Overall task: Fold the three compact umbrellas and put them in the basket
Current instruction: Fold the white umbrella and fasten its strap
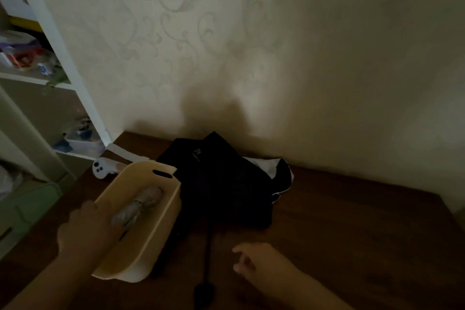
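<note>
Leftmost, shelving: a white shelf unit [50,40] stands at the far left edge, its shelves holding blurred, colourful clutter that cannot be made out
Controller: a white handheld controller [100,168] lies on the dark wooden table [352,229], just behind the basket's far left corner
Left hand: the left hand [83,229] reaches over the near left rim of the basket, fingers going down towards the folded umbrella inside; it is too dim and blurred to tell whether they grip it or only touch it
Basket: a cream plastic basket [161,229] with a slot handle in its far wall sits on the left part of the table, angled away from the camera
Folded umbrella: a pale grey compact umbrella [141,206], folded into a bundle, lies lengthwise inside the basket
Black umbrella: a black compact umbrella [221,184], its canopy still loose and spread, lies on the table just right of the basket and against the wall; its thin shaft runs towards the camera and ends in a dark handle [203,289] near the table's front edge
Pale-lined cloth: a dark piece with a pale inside [274,171] shows at the black canopy's right edge; what it is cannot be told
Right hand: the right hand [261,264] hovers over bare table right of the shaft, fingers loosely bent, holding nothing
Wall: cream patterned wallpaper [251,33] fills the background
</note>
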`<state>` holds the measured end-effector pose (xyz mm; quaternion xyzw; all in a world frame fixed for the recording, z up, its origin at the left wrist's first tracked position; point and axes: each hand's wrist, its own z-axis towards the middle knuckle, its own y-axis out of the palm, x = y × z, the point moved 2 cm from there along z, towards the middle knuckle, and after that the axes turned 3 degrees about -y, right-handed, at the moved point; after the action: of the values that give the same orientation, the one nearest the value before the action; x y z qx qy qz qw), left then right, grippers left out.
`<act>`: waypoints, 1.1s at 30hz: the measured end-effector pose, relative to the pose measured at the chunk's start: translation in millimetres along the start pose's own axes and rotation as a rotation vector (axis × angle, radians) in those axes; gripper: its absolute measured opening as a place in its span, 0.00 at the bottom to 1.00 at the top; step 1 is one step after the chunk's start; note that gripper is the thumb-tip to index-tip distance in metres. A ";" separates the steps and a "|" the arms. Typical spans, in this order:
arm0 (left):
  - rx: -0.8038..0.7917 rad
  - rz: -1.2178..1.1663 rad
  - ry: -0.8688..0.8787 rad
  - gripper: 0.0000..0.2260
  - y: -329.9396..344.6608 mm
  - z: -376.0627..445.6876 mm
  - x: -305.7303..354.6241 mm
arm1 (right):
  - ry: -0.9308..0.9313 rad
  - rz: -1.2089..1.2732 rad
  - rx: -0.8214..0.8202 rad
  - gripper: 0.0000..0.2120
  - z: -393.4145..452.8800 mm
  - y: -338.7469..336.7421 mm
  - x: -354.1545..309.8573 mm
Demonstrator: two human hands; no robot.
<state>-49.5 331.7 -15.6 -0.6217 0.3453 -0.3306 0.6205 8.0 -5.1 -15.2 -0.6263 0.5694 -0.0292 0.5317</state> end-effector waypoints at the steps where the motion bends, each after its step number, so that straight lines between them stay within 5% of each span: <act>1: 0.054 -0.098 0.033 0.16 -12.4 -4.4 16.5 | 0.022 0.023 0.025 0.21 -2.1 -5.2 9.3; 4: 0.149 -0.189 0.127 0.16 -51.2 -27.5 70.8 | 0.088 0.119 0.112 0.19 -3.2 -17.6 28.4; 7: -0.016 -0.214 0.288 0.17 -51.7 -54.2 126.8 | 0.156 0.202 0.187 0.19 -1.1 -22.1 37.6; 9: -0.129 -0.360 0.320 0.09 -26.9 -63.8 158.2 | 0.189 0.253 0.212 0.18 0.2 -22.1 39.8; 11: -0.292 -0.426 0.240 0.03 10.1 -65.0 177.0 | 0.218 0.288 0.224 0.18 0.2 -20.5 41.6; 14: -0.537 -0.566 0.047 0.11 57.5 -56.9 186.9 | 0.257 0.347 0.236 0.18 -1.4 -14.7 47.0; 22: -0.748 -1.033 -0.351 0.16 85.6 -19.3 197.9 | 0.319 0.437 0.290 0.16 -8.2 -18.2 57.9; 25: -0.745 -1.192 -0.454 0.18 83.0 -20.6 204.7 | 0.313 0.416 0.325 0.16 -9.5 -21.9 57.7; 33: -0.622 -1.322 -0.387 0.13 61.2 -44.7 202.7 | 0.249 0.409 0.470 0.12 -10.5 -47.2 36.1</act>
<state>21.9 137.7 -79.9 -0.8928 -0.1374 -0.4061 0.1383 46.1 -48.7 1.8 -0.3511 0.7216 -0.1288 0.5827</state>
